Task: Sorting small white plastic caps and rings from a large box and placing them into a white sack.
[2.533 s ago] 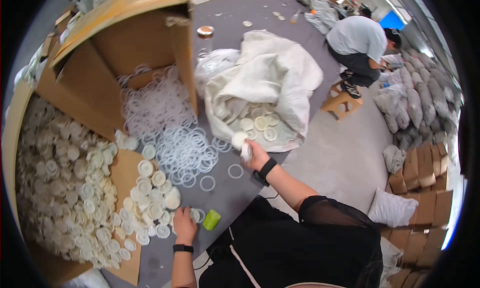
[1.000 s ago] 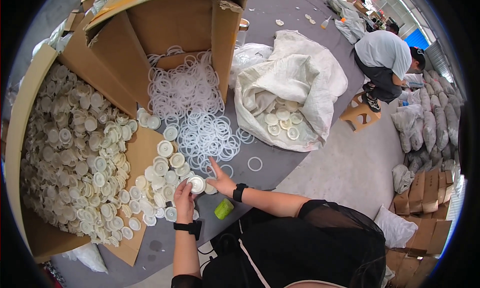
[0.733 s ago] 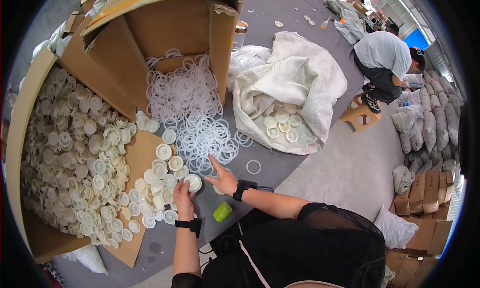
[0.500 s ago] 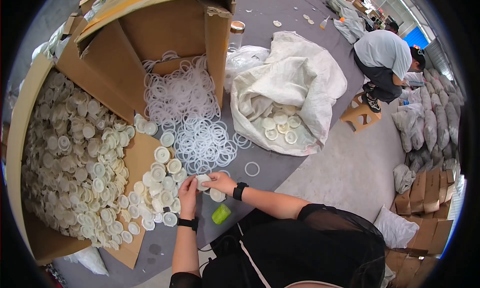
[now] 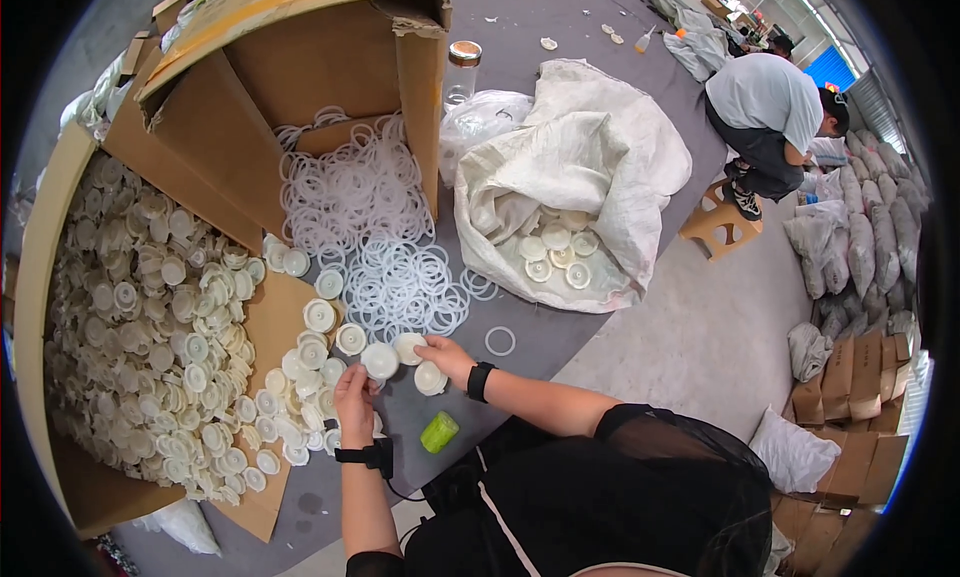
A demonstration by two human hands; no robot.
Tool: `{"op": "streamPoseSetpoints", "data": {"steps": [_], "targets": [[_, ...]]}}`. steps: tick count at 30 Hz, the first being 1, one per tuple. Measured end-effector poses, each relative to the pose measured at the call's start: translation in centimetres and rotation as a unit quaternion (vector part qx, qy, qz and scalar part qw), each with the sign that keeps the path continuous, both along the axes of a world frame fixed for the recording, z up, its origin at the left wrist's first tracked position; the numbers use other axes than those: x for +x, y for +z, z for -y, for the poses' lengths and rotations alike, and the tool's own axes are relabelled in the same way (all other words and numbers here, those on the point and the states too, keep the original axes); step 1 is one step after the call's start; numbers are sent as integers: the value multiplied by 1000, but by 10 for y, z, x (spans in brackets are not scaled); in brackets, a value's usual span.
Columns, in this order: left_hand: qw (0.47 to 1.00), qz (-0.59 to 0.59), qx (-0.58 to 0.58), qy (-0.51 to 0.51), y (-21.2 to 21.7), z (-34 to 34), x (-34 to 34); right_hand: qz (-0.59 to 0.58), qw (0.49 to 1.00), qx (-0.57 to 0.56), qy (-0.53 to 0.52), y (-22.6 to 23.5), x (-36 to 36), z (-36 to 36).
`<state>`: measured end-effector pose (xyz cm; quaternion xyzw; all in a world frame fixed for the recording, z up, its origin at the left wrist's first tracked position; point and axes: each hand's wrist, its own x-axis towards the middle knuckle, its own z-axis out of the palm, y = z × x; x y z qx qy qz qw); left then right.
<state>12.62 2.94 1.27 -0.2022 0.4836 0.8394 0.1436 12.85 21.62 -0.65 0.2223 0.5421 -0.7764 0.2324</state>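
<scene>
Between the thumb and fingers of my left hand [image 5: 354,399] is a round white plastic cap [image 5: 380,362]. A second, cream-coloured cap [image 5: 409,348] is pinched at its edge by my right hand [image 5: 449,361], close beside the first. Another loose cap [image 5: 430,380] lies on the grey tabletop just below my right fingers. To the left of my left hand spreads a small heap of similar caps [image 5: 312,353]. Beyond both hands lies a pile of thin translucent plastic rings [image 5: 405,289], and one ring [image 5: 513,345] sits apart at its right.
A cardboard box [image 5: 72,457] full of caps stands at left; another box [image 5: 418,127] spills rings. A white woven sack [image 5: 640,167] with caps sits farther right. Near me lies a green object [image 5: 439,432]. A person [image 5: 765,102] bends over beside a stool [image 5: 718,235].
My hands have moved apart from one shared cap, and each now holds a cap. My left hand has shifted left and nearer to me.
</scene>
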Motion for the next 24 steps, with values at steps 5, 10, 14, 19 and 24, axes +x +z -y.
{"op": "streamPoseSetpoints", "data": {"steps": [5, 10, 14, 19, 24], "targets": [[998, 48, 23, -44, 4, -13, 5, -16, 993, -101, 64, 11, 2, 10], [987, -53, -149, 10, 17, -40, -4, 71, 980, -187, -21, 9, -2, 9], [983, 57, -27, -175, 13, -41, 0, 81, 925, -357, -105, 7, -11, -3], [784, -275, -537, -145, -5, -27, -24, 35, 945, -248, -209, 27, -19, -66], [585, -290, -748, -123, -25, -6, -47, -91, 931, -123, -332, 45, -30, -189]]}}
